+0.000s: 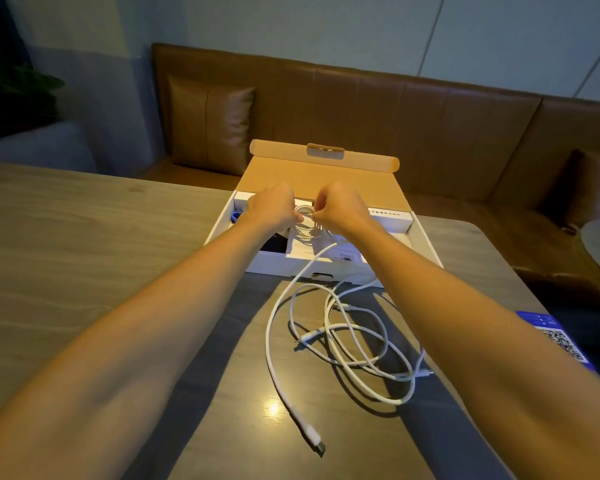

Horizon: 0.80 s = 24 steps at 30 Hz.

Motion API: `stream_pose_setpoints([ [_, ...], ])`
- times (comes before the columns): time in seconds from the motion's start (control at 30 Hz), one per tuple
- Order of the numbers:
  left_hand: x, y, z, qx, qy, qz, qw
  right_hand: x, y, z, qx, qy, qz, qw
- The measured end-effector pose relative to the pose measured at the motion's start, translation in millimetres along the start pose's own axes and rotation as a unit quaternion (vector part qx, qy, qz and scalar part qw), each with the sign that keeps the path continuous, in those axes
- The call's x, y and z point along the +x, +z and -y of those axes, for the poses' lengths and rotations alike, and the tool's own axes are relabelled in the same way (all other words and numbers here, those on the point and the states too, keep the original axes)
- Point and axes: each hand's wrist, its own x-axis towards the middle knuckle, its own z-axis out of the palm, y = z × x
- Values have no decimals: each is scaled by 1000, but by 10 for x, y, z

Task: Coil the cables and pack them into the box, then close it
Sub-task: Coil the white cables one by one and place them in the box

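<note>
The cable (305,426) is white. The box (291,263) is white, and its lid (326,181) is brown inside. The table (66,237) has pale wood stripes. The sofa (413,116) is brown. A blue card (541,320) shows a black-and-white pattern of squares. A small thing (235,216) in the box looks blue.

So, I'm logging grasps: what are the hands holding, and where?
The left hand and right hand pinch the white cable at its coiled loops.

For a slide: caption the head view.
Left hand and right hand hold a cable coil above open box; loose cable nearby.
</note>
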Motion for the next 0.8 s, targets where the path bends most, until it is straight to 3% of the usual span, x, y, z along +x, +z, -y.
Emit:
stream_pose_setpoints([
  [0.4,16,167,27,54,35,-45,997,5,89,-98,-34,-11,10,999],
  [0.8,-137,100,5,1,74,-62,995,-200,-189,-86,28,-42,-8,999],
])
